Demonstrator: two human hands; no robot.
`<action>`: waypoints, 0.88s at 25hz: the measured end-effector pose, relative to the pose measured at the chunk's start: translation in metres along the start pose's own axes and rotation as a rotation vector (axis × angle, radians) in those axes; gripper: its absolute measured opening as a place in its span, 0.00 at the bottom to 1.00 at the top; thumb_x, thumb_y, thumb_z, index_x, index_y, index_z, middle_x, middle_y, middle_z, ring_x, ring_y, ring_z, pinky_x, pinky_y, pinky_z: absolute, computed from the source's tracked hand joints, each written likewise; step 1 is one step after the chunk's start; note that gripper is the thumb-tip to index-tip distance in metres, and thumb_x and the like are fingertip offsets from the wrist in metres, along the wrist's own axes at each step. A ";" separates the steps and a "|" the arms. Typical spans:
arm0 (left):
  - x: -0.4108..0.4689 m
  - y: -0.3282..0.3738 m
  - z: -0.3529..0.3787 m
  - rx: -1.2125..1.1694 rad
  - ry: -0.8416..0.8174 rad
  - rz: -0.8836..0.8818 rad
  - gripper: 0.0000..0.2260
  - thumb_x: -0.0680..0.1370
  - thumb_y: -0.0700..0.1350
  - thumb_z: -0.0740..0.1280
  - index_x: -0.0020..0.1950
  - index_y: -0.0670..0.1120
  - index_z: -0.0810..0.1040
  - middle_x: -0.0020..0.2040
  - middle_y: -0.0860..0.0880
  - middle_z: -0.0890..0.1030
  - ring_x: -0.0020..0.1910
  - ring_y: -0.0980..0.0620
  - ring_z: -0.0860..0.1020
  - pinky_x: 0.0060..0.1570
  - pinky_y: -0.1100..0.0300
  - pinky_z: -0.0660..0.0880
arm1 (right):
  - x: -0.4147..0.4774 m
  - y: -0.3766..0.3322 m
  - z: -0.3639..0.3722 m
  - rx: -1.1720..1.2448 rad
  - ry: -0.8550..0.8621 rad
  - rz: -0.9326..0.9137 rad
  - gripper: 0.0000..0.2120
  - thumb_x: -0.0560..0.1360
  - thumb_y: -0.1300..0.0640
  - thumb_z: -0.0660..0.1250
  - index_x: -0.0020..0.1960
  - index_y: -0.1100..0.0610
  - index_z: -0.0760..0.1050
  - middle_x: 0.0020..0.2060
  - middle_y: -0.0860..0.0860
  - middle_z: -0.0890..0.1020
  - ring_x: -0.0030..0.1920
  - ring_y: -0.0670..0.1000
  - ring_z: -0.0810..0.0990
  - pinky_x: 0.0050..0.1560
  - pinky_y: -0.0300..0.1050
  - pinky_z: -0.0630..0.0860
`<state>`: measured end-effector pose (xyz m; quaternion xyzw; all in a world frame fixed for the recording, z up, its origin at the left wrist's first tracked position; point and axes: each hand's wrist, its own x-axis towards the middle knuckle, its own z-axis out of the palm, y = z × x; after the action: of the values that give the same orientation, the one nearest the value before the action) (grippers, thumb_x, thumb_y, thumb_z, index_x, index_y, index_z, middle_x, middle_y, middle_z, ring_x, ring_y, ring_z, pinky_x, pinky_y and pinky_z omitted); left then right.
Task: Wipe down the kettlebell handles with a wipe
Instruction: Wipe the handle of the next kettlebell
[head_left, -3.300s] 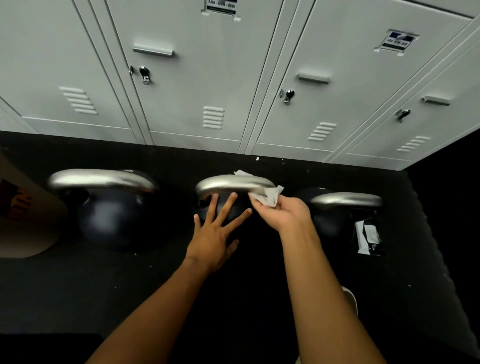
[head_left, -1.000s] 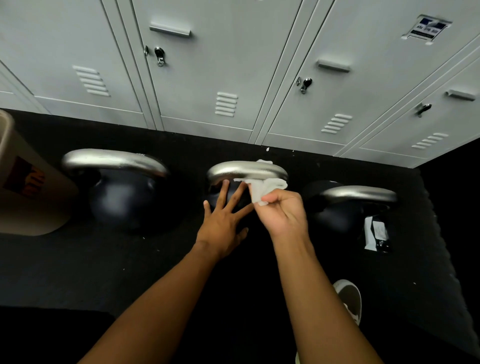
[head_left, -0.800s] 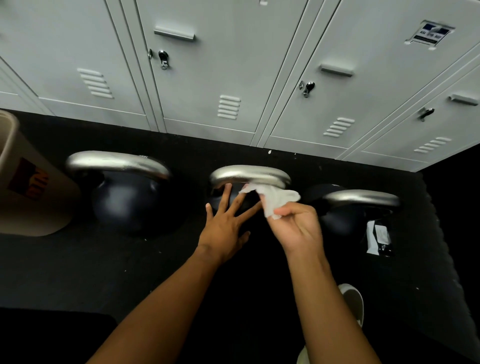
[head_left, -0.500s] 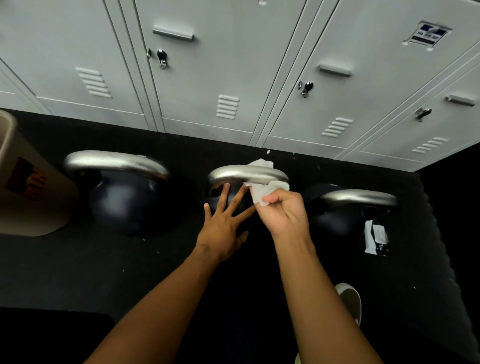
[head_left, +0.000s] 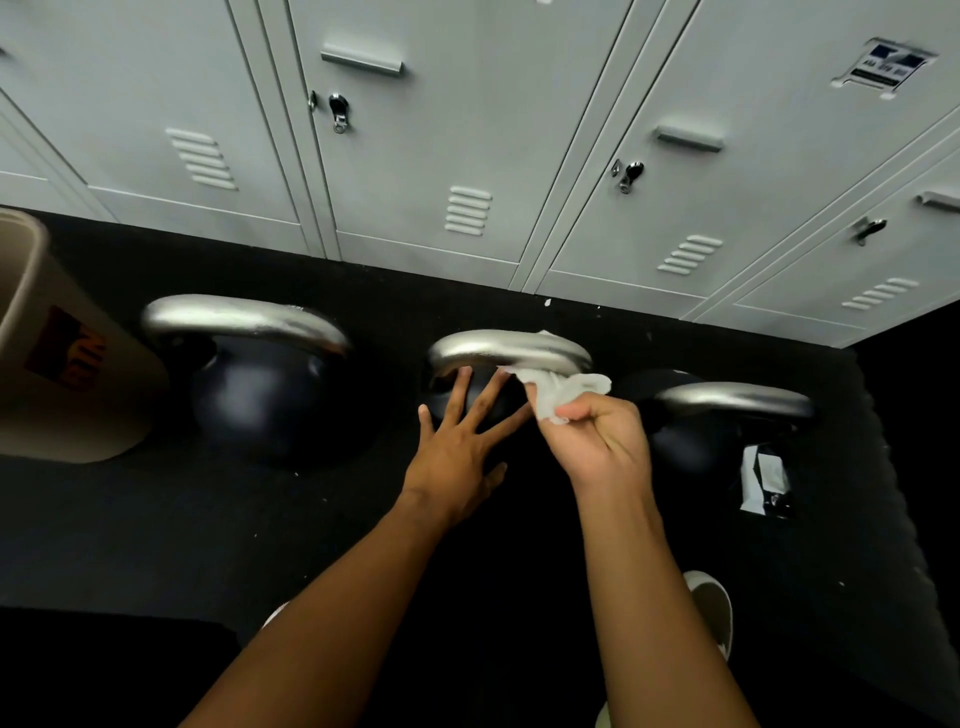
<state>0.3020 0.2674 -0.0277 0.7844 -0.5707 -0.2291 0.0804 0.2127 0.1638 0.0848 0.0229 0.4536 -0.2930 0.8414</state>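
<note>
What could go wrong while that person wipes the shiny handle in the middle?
1. The right hand pinches the wipe in a bunch at the right end of the middle handle, so the handle's left part might get missed.
2. The wipe seems to loop round the handle; a hard tug could tear it or slip it from the pinch.
3. The left hand spreads its fingers just under the handle, so the wiping hand might bump them.

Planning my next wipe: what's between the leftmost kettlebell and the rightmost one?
Head view: the middle kettlebell, left hand spread on it, right hand holding the wipe against it.
</note>
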 end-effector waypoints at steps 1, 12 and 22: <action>0.000 0.000 -0.001 0.002 0.002 0.000 0.39 0.80 0.55 0.64 0.73 0.70 0.34 0.75 0.59 0.24 0.74 0.43 0.24 0.70 0.25 0.51 | 0.002 0.000 0.000 0.027 -0.024 -0.007 0.45 0.51 0.80 0.53 0.70 0.68 0.65 0.71 0.65 0.68 0.73 0.63 0.64 0.78 0.51 0.56; 0.003 -0.003 0.008 -0.010 0.038 -0.001 0.29 0.80 0.56 0.63 0.78 0.62 0.54 0.80 0.55 0.36 0.74 0.46 0.23 0.70 0.25 0.51 | -0.002 0.028 0.002 -0.094 -0.064 -0.040 0.26 0.58 0.73 0.56 0.54 0.64 0.76 0.57 0.61 0.80 0.59 0.59 0.76 0.71 0.46 0.66; 0.002 -0.001 0.001 -0.014 0.005 0.003 0.33 0.80 0.54 0.64 0.79 0.64 0.47 0.77 0.57 0.28 0.73 0.45 0.23 0.70 0.26 0.48 | -0.021 0.020 0.009 -0.066 -0.030 -0.004 0.33 0.60 0.76 0.50 0.63 0.66 0.71 0.60 0.64 0.77 0.67 0.63 0.70 0.75 0.50 0.61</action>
<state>0.3028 0.2656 -0.0296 0.7836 -0.5700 -0.2309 0.0875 0.2204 0.1877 0.1020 -0.0103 0.4504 -0.2800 0.8477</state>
